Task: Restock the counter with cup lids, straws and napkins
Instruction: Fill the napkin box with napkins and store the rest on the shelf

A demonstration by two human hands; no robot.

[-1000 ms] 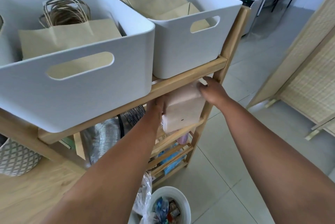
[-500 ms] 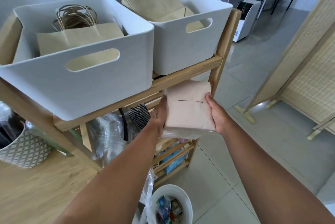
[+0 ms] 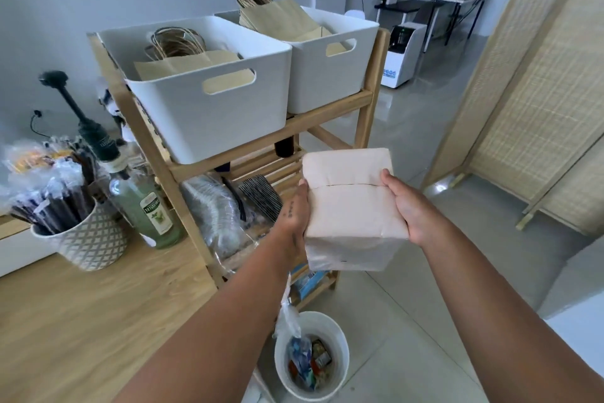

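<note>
1. pale floor tiles (image 3: 425, 304) run back past a woven folding screen (image 3: 539, 108) on the right; a wooden tabletop (image 3: 98, 321) fills the left foreground, with a wooden shelf rack (image 3: 330, 120) standing at its right edge.
2. napkin pack (image 3: 351, 203): a wrapped beige block held in the air over the floor, just past the tabletop's right edge and in front of the rack's middle shelf.
3. left hand (image 3: 295, 213) grips the pack's left side, and right hand (image 3: 408, 210) grips its right side with the thumb on top.
4. on the rack's top shelf, two white bins sit side by side: the left bin (image 3: 212, 121) and the right bin (image 3: 327, 82) each hold brown paper bags (image 3: 186, 63) with twine handles.
5. on the middle shelf lie a sleeve of clear cup lids (image 3: 212, 206) and a stack of black lids (image 3: 261, 197) beside it.
6. near the tabletop's far left edge, a patterned cup (image 3: 88, 242) is packed with wrapped straws (image 3: 55, 203); a green bottle (image 3: 147, 206) stands just right of it, near the rack.
7. on the floor below the hands, a white bucket (image 3: 281, 360) holds crumpled wrappers (image 3: 310, 363).
</note>
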